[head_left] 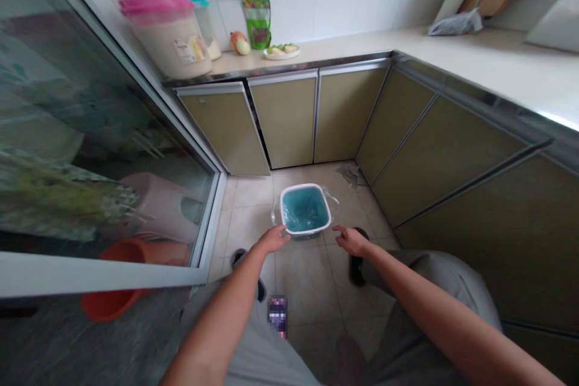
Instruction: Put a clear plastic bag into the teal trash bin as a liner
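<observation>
A teal trash bin (pixel 306 230) with a white rim stands on the tiled floor between my feet. A clear plastic bag (pixel 296 217) lines it, and its loose handle loops stick out over the left and right sides. My left hand (pixel 272 239) is at the bin's near left corner, fingers apart, with the fingertips at the rim; whether they touch it I cannot tell. Off the near right corner, my right hand (pixel 351 240) reaches toward the bin with fingers spread and a small gap to the rim. Neither hand appears to hold anything.
Cabinets (pixel 283 120) line the back and right, and the leftmost cabinet door (pixel 226 126) stands ajar. On the counter (pixel 344 45) are pink-lidded tub (pixel 167 36), green pouch (pixel 259 15), onion (pixel 242 46) and plate (pixel 283 55). An orange bucket (pixel 108 304) stands past the glass door.
</observation>
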The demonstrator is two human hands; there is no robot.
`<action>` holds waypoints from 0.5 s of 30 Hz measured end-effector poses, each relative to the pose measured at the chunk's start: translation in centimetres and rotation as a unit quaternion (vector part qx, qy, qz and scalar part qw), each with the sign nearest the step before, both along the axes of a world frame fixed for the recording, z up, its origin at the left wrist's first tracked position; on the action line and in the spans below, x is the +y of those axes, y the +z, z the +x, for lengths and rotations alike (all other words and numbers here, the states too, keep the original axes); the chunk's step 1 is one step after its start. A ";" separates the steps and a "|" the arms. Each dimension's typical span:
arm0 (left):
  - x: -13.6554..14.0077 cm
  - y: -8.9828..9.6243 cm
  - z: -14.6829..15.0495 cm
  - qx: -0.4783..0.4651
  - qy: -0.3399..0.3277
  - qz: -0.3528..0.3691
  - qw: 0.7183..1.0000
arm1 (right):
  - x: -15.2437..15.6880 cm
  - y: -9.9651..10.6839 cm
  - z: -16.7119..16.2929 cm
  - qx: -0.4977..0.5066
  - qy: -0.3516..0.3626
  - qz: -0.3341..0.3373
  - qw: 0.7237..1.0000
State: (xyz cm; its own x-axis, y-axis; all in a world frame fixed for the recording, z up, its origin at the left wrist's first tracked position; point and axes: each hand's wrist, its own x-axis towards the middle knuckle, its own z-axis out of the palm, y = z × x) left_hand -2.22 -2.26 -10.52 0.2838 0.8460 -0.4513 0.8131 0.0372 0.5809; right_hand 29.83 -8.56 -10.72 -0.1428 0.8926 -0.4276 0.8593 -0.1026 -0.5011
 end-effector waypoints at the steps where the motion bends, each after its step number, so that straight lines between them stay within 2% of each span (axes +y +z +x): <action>1: -0.1 1.3 0.4 -0.046 0.023 -0.001 0.999 | 0.3 0.6 0.1 0.015 -0.022 0.008 1.000; 3: -0.3 5.2 1.1 -0.162 0.066 0.033 0.984 | 1.7 2.9 0.5 0.046 -0.073 0.055 0.995; 5: -1.0 10.8 1.4 -0.269 0.089 0.126 0.951 | 3.1 7.1 0.8 0.086 -0.115 0.138 0.980; 7: -2.9 17.2 1.2 -0.343 0.085 0.215 0.910 | 3.6 12.8 0.9 0.150 -0.119 0.242 0.951; 9: -5.9 23.5 0.9 -0.388 0.071 0.302 0.868 | 2.3 18.9 0.6 0.227 -0.087 0.333 0.911; 11: -8.6 28.3 0.9 -0.418 0.051 0.384 0.821 | 0.0 24.0 -0.1 0.279 -0.055 0.404 0.869; 13: -9.3 30.6 1.5 -0.438 0.008 0.456 0.775 | -1.7 26.6 -1.0 0.313 -0.027 0.466 0.827; 14: -8.6 30.8 2.0 -0.440 -0.003 0.474 0.762 | -1.8 26.8 -1.4 0.319 -0.016 0.485 0.814; 15: -7.1 30.3 2.6 -0.437 -0.002 0.479 0.761 | -1.2 26.2 -1.7 0.316 -0.009 0.487 0.814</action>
